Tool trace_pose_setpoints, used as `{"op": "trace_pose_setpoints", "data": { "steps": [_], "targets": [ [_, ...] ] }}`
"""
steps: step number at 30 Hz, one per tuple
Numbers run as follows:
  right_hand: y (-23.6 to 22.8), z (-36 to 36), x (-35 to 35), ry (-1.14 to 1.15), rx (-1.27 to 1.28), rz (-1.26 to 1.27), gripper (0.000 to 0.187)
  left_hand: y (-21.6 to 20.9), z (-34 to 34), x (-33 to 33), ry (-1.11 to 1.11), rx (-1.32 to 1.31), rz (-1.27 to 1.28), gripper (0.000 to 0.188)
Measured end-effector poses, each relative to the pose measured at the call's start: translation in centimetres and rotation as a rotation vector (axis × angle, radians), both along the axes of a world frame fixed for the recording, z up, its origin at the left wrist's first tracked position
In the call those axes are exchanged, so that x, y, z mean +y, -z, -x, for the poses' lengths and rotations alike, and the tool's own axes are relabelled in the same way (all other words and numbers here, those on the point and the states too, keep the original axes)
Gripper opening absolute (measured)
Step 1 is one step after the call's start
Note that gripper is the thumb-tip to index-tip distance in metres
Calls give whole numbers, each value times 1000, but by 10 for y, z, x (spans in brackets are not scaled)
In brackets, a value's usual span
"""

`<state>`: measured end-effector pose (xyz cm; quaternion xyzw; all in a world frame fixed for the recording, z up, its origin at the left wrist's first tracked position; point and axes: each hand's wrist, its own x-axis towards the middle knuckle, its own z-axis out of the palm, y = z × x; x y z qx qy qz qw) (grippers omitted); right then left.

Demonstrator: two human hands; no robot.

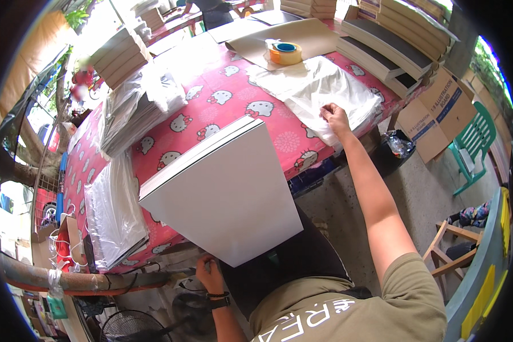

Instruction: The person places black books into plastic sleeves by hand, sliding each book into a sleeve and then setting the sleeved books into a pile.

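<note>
The white board [225,196] stuck out past the table [233,97] edge, held only by the left hand [210,275] pinching its near corner, while the right hand [335,117] pinched a plastic bag [325,91], so it looked like it could tip off.

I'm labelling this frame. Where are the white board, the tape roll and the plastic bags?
white board [228,194], head view, middle of its top face
tape roll [285,53], head view, its outer band
plastic bags [325,91], head view, middle of the top sheet
</note>
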<state>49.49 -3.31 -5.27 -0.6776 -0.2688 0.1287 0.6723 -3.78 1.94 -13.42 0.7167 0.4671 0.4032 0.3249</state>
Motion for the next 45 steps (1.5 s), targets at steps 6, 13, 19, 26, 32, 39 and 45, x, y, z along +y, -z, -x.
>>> {"op": "trace_pose_setpoints", "data": {
  "steps": [6, 13, 19, 26, 32, 39, 45],
  "targets": [
    [-3, 0, -3, 1, 19, -18, 13, -7, 1, 4, -25, -60, -18, 14],
    [-25, 4, 7, 276, -311, 103, 12, -26, 5, 3, -43, -3, -66, 12],
    [-63, 96, -22, -763, -599, 709, 19, -72, -7, -7, -78, -82, -140, 11],
    [-39, 267, -72, -1727, -355, 308, 13, -121, -60, -33, 540, -326, 61, 37],
    [-75, 286, -54, -993, -116, 261, 12, -107, -97, -55, 717, -377, 828, 33],
    [-72, 279, -57, -765, 105, 213, 24, -116, -97, -56, 395, -501, 825, 9],
    [-66, 288, -59, -805, 20, 291, 14, -109, -96, -53, 304, -733, 832, 10]
  ]
}}
